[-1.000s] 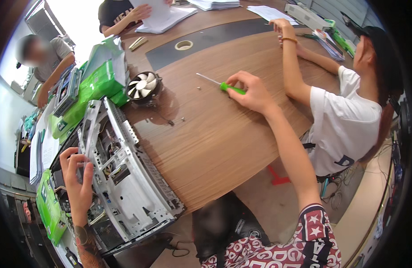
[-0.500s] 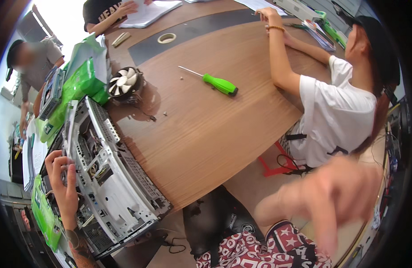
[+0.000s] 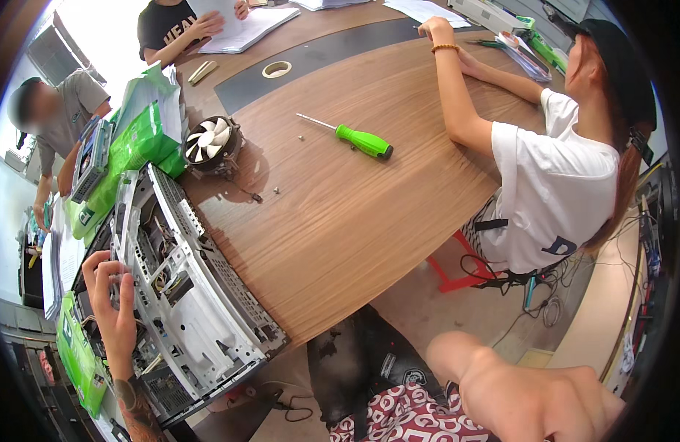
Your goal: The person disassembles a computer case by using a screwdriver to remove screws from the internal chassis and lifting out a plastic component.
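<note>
An opened desktop computer case (image 3: 207,331) lies on the left of the table, its metal frame and inner wiring exposed. My left hand (image 3: 113,298) is on its near-left side, the bent fingers gripping the frame's edge; the fingertips are partly hidden. My right hand (image 3: 535,390) is in the air at the lower right, above my lap and away from the table. Its fingers are curled and the thumb juts leftward; I see nothing in it. A CPU cooler fan (image 3: 209,144) with white blades sits beyond the case. A green-handled screwdriver (image 3: 362,141) lies mid-table.
Small screws (image 3: 276,191) lie near the fan. Green plastic packages (image 3: 137,136) and a metal drive (image 3: 91,162) are behind the case. A tape roll (image 3: 277,69) lies farther off. A person in a white shirt (image 3: 554,184) sits at the right; other people are across and at left.
My right hand has moved down toward the lower edge, its fingers now curled in. My left hand stays on the case. The view has shifted slightly.
</note>
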`<state>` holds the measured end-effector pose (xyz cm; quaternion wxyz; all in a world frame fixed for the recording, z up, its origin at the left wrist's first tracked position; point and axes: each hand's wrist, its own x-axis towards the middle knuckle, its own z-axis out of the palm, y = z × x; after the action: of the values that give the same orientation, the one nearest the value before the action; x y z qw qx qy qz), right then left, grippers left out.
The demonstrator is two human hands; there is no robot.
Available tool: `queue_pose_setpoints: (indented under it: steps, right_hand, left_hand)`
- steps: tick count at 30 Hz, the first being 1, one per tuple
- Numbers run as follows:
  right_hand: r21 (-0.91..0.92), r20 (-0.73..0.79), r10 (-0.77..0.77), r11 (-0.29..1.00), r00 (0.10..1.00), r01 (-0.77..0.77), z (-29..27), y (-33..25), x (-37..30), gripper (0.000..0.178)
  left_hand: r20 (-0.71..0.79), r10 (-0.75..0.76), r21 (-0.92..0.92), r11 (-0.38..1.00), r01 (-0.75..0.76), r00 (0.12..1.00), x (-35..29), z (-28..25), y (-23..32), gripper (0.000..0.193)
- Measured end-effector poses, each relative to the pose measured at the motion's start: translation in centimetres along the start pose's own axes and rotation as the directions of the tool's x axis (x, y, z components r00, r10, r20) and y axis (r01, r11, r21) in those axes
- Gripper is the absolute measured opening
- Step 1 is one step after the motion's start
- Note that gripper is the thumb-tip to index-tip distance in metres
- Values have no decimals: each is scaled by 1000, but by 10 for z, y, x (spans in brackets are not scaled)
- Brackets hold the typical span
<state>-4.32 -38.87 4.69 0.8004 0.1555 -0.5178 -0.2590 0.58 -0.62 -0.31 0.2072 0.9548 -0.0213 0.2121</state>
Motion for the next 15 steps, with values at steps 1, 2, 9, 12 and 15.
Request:
queue_pose_setpoints:
  steps: [1,2,9,12,15]
  right_hand:
    - [107,35,-29,994,999,25,-3,2,-2,28]
    - [-3,-39,91,996,995,-91,-5,1,0,29]
    - [-280,50,199,944,979,-178,-12,8,-6,32]
    - [-402,180,245,902,953,-156,-14,3,-8,33]
    - [-496,283,173,868,943,-11,-14,4,-4,32]
  left_hand:
    - [-8,-5,8,1000,5,1000,-4,-5,-4,17]
    - [-13,-20,26,999,20,1000,-7,-9,-7,17]
    - [-14,-10,-7,1000,10,1000,-1,-1,-4,17]
    - [5,1,-18,1000,-1,1000,0,0,-2,18]
    - [-11,51,3,999,-51,999,3,3,7,18]
